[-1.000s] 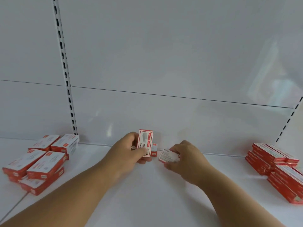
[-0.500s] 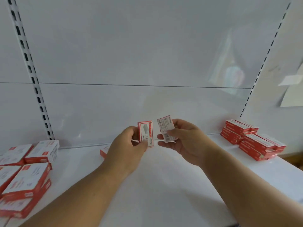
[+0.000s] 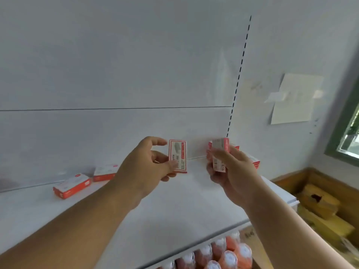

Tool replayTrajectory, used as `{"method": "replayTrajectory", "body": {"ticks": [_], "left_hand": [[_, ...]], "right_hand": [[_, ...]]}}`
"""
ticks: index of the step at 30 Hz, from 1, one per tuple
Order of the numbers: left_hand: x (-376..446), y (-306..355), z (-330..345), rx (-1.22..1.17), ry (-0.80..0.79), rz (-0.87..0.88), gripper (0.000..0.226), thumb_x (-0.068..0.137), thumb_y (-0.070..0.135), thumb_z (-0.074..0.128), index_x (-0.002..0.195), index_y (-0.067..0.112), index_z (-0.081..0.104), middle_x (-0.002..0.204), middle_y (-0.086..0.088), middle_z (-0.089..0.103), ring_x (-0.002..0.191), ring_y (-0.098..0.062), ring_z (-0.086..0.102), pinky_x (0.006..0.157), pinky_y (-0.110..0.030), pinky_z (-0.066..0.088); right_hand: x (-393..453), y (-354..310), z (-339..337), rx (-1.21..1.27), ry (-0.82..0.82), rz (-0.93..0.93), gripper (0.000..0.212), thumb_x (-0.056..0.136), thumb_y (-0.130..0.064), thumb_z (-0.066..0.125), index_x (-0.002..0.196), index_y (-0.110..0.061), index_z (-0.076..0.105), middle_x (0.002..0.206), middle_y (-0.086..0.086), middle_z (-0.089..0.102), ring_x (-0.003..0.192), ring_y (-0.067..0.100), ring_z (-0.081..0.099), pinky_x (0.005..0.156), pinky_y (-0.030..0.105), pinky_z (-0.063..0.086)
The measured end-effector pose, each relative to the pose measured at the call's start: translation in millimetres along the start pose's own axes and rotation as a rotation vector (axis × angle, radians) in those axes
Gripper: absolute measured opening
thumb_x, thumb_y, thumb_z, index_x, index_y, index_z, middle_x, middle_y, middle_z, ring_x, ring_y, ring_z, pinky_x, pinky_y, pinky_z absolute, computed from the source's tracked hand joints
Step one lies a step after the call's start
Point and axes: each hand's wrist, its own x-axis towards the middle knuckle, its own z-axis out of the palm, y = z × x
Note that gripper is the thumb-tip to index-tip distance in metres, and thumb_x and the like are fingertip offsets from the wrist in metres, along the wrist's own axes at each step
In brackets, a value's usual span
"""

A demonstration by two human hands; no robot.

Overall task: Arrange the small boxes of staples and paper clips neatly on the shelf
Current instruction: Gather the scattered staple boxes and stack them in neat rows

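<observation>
Up above the white shelf board (image 3: 174,216), both bare hands are raised, each gripping one small box. The left hand (image 3: 144,167) pinches a small red-and-white cardboard box (image 3: 178,156) by its lower left corner, thumb pressed on the printed front and fingers curled behind it; the box stands upright in the air with its face toward the camera, showing a grey picture and a red border. The right hand (image 3: 231,169) is closed around a second small box with a white barcode side and a red edge (image 3: 220,155), thumb laid across its side, the box upright and turned edge-on. The two held boxes are apart, with a clear gap between them, and neither touches the shelf.

Behind the right hand, against the white back panel (image 3: 116,65), a stack of red-and-white boxes (image 3: 255,162) sits at the right end of the shelf; most of it is hidden by the hand, so its count cannot be told. On the left part of the shelf lie two more red-and-white boxes flat: one nearer the front (image 3: 72,186) and another just behind it by the back panel (image 3: 104,173). They are blurred, so their print is unreadable.

Below the shelf's front edge, a row of orange bottles with white caps (image 3: 223,253) shows. To the right stand brown cardboard cartons (image 3: 320,210), and a sheet of pale paper (image 3: 295,100) is stuck on the wall.
</observation>
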Motion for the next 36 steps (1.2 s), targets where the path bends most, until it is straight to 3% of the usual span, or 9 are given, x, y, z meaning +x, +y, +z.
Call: {"method": "replayTrajectory", "body": {"ticks": [3, 7, 9, 12, 17, 20, 24, 28, 36], "left_hand": [[9.8, 13.4, 55.2, -0.104, -0.036, -0.021, 0.04, 0.086, 0.01, 0.073, 0.107, 0.037, 0.054, 0.084, -0.004, 0.075, 0.071, -0.022, 0.074, 0.065, -0.034, 0.055], [34.5, 27.4, 128.8, -0.135, -0.05, -0.062, 0.035, 0.086, 0.009, 0.073, 0.103, 0.036, 0.058, 0.082, -0.002, 0.074, 0.07, -0.02, 0.074, 0.061, -0.03, 0.055], [49.5, 30.9, 157.5, -0.129, -0.014, -0.079, 0.029, 0.087, 0.008, 0.072, 0.097, 0.033, 0.062, 0.084, -0.002, 0.073, 0.069, -0.019, 0.074, 0.057, -0.026, 0.055], [72.7, 30.1, 185.8, -0.051, 0.072, -0.099, 0.017, 0.084, 0.009, 0.074, 0.084, 0.025, 0.069, 0.086, -0.006, 0.072, 0.066, -0.023, 0.073, 0.055, -0.029, 0.058], [98.9, 16.9, 203.0, 0.075, 0.097, -0.209, 0.008, 0.08, 0.016, 0.079, 0.08, 0.019, 0.071, 0.068, 0.001, 0.068, 0.052, -0.017, 0.067, 0.053, -0.031, 0.056], [104.9, 10.0, 206.4, 0.378, 0.108, -0.152, 0.013, 0.075, 0.033, 0.081, 0.079, 0.025, 0.072, 0.071, 0.011, 0.063, 0.065, -0.01, 0.063, 0.063, -0.026, 0.051], [108.0, 20.9, 205.9, 0.552, 0.078, -0.079, 0.013, 0.075, 0.042, 0.078, 0.081, 0.031, 0.075, 0.074, 0.017, 0.062, 0.071, 0.001, 0.058, 0.059, -0.02, 0.04], [99.7, 24.3, 189.9, 0.621, 0.225, -0.013, 0.011, 0.079, 0.037, 0.07, 0.082, 0.031, 0.062, 0.068, 0.013, 0.057, 0.061, 0.001, 0.053, 0.05, -0.021, 0.034], [36.4, -4.5, 74.1, 0.918, 0.272, -0.185, 0.002, 0.085, 0.038, 0.058, 0.085, 0.039, 0.055, 0.077, 0.016, 0.06, 0.07, -0.002, 0.056, 0.054, -0.022, 0.041]], "right_hand": [[2.7, -15.5, -50.3, 0.039, -0.013, 0.046, 0.038, 0.082, -0.046, 0.07, 0.087, -0.01, 0.061, 0.065, 0.005, 0.053, 0.049, 0.014, 0.042, 0.039, 0.021, 0.03], [20.3, -40.7, -116.0, 0.024, 0.072, 0.021, 0.023, 0.093, -0.012, 0.058, 0.072, -0.013, 0.051, 0.061, 0.009, 0.049, 0.048, 0.017, 0.047, 0.037, 0.021, 0.03], [39.4, -44.1, -136.7, -0.152, 0.162, -0.007, 0.028, 0.09, 0.003, 0.054, 0.07, -0.014, 0.042, 0.066, 0.012, 0.05, 0.056, 0.022, 0.053, 0.041, 0.023, 0.03], [73.8, -40.9, -156.0, -0.613, 0.269, -0.001, 0.022, 0.087, -0.004, 0.061, 0.072, -0.01, 0.046, 0.067, 0.01, 0.058, 0.05, 0.016, 0.051, 0.043, 0.027, 0.03], [110.1, -24.3, -163.8, -1.014, 0.199, -0.078, 0.022, 0.074, -0.016, 0.068, 0.057, -0.013, 0.054, 0.058, 0.004, 0.059, 0.049, 0.018, 0.048, 0.048, 0.027, 0.034], [115.8, -18.7, -172.4, -1.292, 0.149, -0.097, 0.022, 0.072, -0.027, 0.067, 0.058, -0.016, 0.054, 0.059, -0.006, 0.059, 0.051, 0.012, 0.053, 0.044, 0.021, 0.03], [123.6, -27.1, -174.7, -1.313, 0.105, -0.199, 0.022, 0.073, -0.03, 0.069, 0.063, -0.022, 0.051, 0.065, -0.008, 0.057, 0.058, 0.007, 0.05, 0.045, 0.024, 0.029], [124.6, -35.0, -147.5, -1.242, 0.061, -0.379, 0.023, 0.08, -0.035, 0.063, 0.065, -0.023, 0.049, 0.064, -0.009, 0.055, 0.06, 0.007, 0.049, 0.049, 0.025, 0.033], [100.4, -12.3, -10.9, -1.081, -0.234, -0.531, 0.025, 0.082, -0.04, 0.058, 0.068, -0.02, 0.052, 0.062, -0.008, 0.057, 0.058, 0.008, 0.053, 0.049, 0.023, 0.041]]}}
